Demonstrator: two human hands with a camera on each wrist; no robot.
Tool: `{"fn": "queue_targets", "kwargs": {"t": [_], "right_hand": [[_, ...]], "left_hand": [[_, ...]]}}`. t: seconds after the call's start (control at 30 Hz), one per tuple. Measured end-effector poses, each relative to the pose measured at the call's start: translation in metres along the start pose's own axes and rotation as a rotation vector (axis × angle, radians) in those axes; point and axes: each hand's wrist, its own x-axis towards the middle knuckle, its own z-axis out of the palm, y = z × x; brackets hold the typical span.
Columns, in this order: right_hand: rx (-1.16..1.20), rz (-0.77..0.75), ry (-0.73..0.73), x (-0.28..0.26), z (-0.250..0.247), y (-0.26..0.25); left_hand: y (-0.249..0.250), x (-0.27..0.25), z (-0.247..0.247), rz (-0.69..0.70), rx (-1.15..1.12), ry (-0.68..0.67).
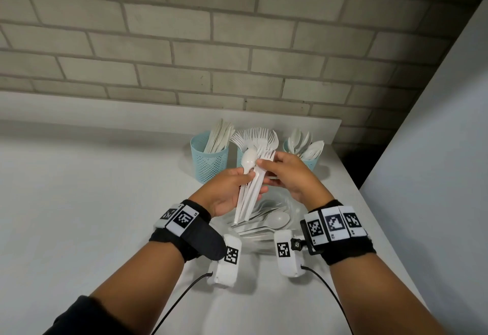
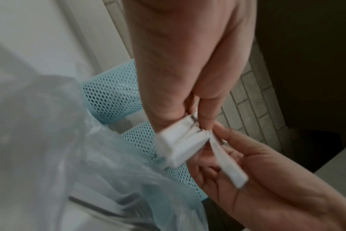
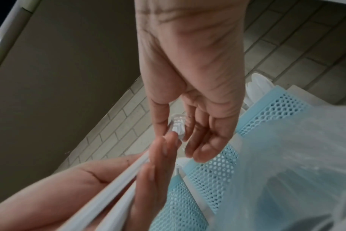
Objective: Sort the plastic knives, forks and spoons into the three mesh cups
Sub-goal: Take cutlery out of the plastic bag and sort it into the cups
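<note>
We see the left hand (image 1: 227, 189) raised palm-up over the table (image 1: 92, 202), fingers curled round a bundle of white cutlery (image 1: 248, 189). The right hand (image 1: 287, 173) pinches a fork (image 1: 266, 156) at the bundle's top. Three blue mesh cups (image 1: 210, 160) stand just beyond, knives left, forks middle, spoons right. The wristbands (image 1: 334, 225) carry only square black-and-white markers, no readable words.
</note>
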Motion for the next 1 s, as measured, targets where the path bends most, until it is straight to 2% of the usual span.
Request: {"fn": "queue_targets", "kwargs": {"t": [0.2,0.43,0.63,0.8,1.0], "right_hand": [[0.074,-0.025,0.070,0.001,0.000,0.003],[0.163,0.057,0.072,0.001,0.002,0.003],[0.095,0.037,0.037,-0.002,0.017,0.005],[0.240,0.091,0.002,0.006,0.015,-0.002],[0.366,0.092,0.062,0.021,0.014,-0.022]], "left_hand": [[-0.004,0.000,0.001,0.025,-0.029,0.052],[-0.011,0.003,0.003,0.066,-0.035,0.156],[-0.017,0.006,0.009,0.182,0.005,0.246],[-0.017,0.008,0.008,0.197,-0.028,0.294],[-0.005,0.013,0.009,0.290,0.036,0.298]]}}
